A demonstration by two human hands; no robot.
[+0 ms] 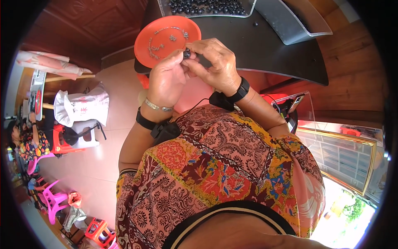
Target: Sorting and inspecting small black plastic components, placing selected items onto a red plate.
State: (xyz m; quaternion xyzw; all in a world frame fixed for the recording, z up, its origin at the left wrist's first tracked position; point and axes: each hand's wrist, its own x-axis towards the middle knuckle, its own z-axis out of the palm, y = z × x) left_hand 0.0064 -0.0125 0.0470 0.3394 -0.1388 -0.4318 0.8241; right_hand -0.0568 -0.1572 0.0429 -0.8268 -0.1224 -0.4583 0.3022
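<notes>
Above the near edge of the black table, my two hands meet around a small round black part (186,54). My left hand (168,81) pinches it between thumb and fingers. From the other side, the thumb and fingertips of my right hand (215,62) close on the same part. What else the fingertips may hold is too small to make out. Just beyond my left hand lies a round orange plate (141,46); small grey metal pieces (173,37) are spread on it in a rough ring, with a few little heaps.
A clear tray of black round parts (207,7) stands at the far side of the black table (232,41). Right of it is a grey plastic bin (280,25). One loose black part (256,24) lies between. Far left, another person (31,139) sits near a white sack (83,106).
</notes>
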